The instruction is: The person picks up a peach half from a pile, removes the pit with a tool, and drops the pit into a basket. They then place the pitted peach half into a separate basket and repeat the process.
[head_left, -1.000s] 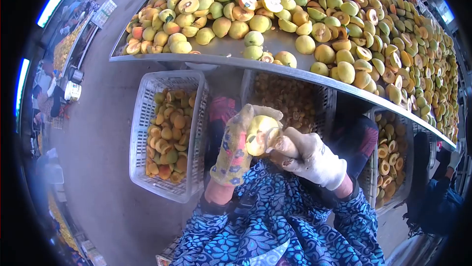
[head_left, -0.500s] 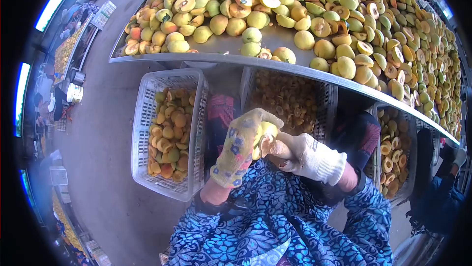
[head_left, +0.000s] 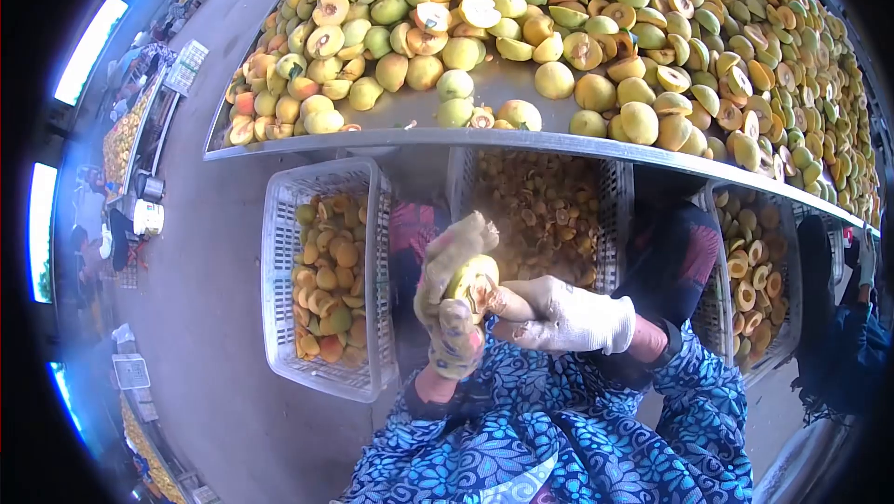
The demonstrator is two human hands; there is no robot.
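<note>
My left hand point(head_left: 441, 292), in a stained patterned glove, holds a cut yellow peach point(head_left: 475, 280) with its brownish, rough inner side turned towards my right hand. My right hand point(head_left: 570, 315), in a white knitted glove, is closed, its stained fingertips right against the cut face. Whatever my right fingers grip is hidden. Both hands are above my lap, in front of a crate point(head_left: 616, 224) filled with brownish peach scraps and stones.
A metal table point(head_left: 391, 138) heaped with whole and halved peaches spans the front. A white crate point(head_left: 279, 318) of peach halves stands at left, another crate point(head_left: 717, 299) at right. A co-worker's sleeve point(head_left: 857, 336) shows far right; other people sit far left.
Both hands have shifted slightly left. My left fingers have opened out around the peach, turning its cut face more into view. The camera view has tilted a little.
</note>
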